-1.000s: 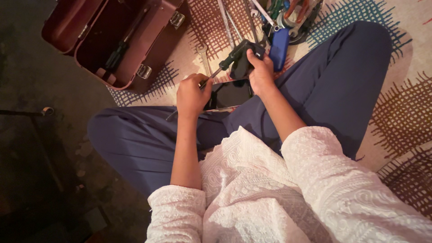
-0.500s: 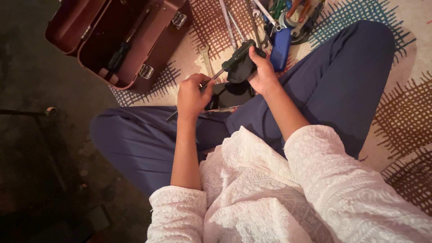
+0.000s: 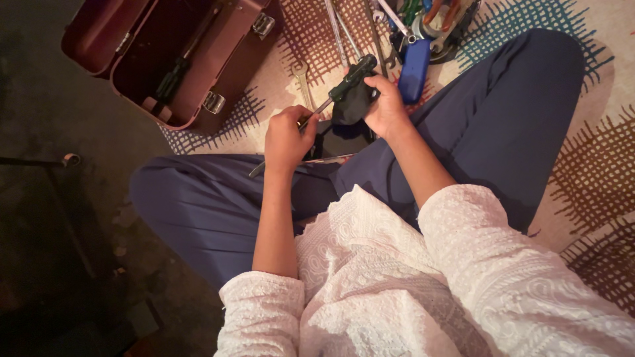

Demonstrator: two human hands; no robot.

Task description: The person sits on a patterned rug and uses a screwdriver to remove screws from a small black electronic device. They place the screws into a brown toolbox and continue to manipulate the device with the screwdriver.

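Left hand (image 3: pixel 288 137) fisted, forearm bare, right hand (image 3: pixel 385 106) curled in a grip, legs crossed

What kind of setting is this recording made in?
Probably a home floor used as a makeshift repair spot, not a proper workshop. The person sits cross-legged on a patterned rug, with an open maroon toolbox beside them and loose wrenches scattered on the rug ahead.
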